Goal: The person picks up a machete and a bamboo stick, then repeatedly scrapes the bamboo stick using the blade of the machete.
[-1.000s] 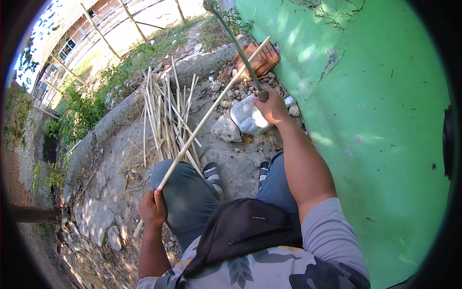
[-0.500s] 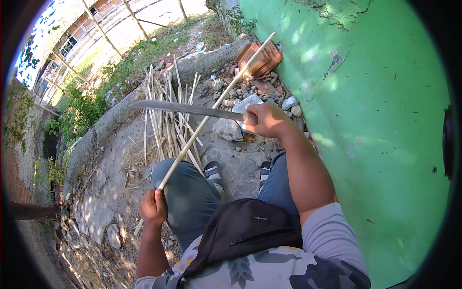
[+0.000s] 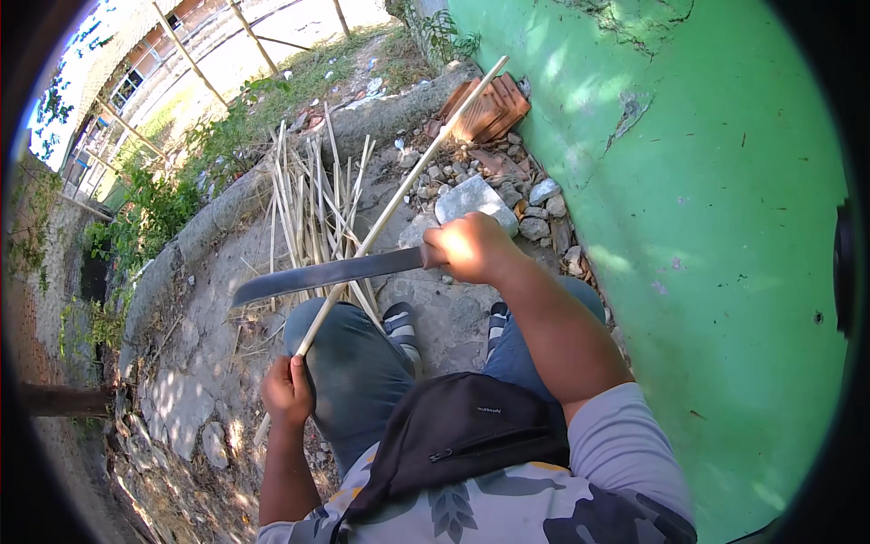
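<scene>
My left hand [image 3: 288,388] is closed round the lower part of a long pale stick [image 3: 400,193], which slants up and away to the right across my left knee. In my right hand [image 3: 471,247] is the handle of a machete [image 3: 331,274], its broad grey blade pointing left. The blade crosses the stick just above my left knee; whether it touches cannot be told. Beyond my knees a loose bundle of similar pale sticks [image 3: 304,204] lies on the ground.
A green wall [image 3: 716,245] rises close on my right. Stones and a white block [image 3: 475,205] lie along its foot, with stacked orange tiles [image 3: 489,107] farther off. A low, curved concrete edge [image 3: 213,220] runs along the left, with plants beyond.
My right hand and the machete have moved nearer to me and slightly left, along the stick. The blade now shows its flat side more. The stick's far end has shifted slightly left.
</scene>
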Demonstrator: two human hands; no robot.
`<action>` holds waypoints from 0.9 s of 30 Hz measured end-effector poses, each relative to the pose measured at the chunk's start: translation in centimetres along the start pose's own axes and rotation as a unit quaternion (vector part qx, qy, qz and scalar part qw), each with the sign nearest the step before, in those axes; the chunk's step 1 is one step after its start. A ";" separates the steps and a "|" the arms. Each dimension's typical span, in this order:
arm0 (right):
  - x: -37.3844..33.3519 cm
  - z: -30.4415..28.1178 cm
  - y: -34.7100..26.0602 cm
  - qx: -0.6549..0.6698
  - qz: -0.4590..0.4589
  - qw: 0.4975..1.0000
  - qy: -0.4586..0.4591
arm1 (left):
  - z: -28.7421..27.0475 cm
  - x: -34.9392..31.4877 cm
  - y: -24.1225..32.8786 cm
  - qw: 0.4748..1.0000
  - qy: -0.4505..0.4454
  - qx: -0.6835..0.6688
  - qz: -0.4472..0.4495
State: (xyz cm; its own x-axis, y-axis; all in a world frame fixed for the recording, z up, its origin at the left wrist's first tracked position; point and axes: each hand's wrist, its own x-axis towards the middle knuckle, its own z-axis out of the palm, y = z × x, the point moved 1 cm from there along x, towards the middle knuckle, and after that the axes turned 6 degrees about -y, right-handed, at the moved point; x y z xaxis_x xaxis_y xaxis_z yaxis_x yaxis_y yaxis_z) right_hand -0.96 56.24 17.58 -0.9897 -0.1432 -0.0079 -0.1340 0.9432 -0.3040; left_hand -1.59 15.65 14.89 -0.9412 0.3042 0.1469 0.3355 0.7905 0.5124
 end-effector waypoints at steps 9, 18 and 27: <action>0.4 1.2 7.2 0.274 0.183 0.924 0.193 | 0.4 0.1 1.3 0.999 0.025 -0.003 -0.020; 0.9 1.1 -2.2 0.071 -0.002 0.997 -0.033 | 0.4 -0.5 -0.3 0.999 0.016 0.015 -0.028; 0.9 0.8 4.8 0.203 0.140 0.954 0.169 | 0.9 0.0 -0.4 0.999 0.019 0.029 -0.013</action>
State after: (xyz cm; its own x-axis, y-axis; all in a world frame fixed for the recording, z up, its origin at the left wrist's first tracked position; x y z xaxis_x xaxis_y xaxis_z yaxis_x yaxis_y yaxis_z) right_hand -2.42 60.43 15.40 -0.9529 0.2675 0.1429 0.1020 0.7265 -0.6796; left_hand -1.67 15.81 13.91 -0.9502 0.2635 0.1666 0.3114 0.8280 0.4663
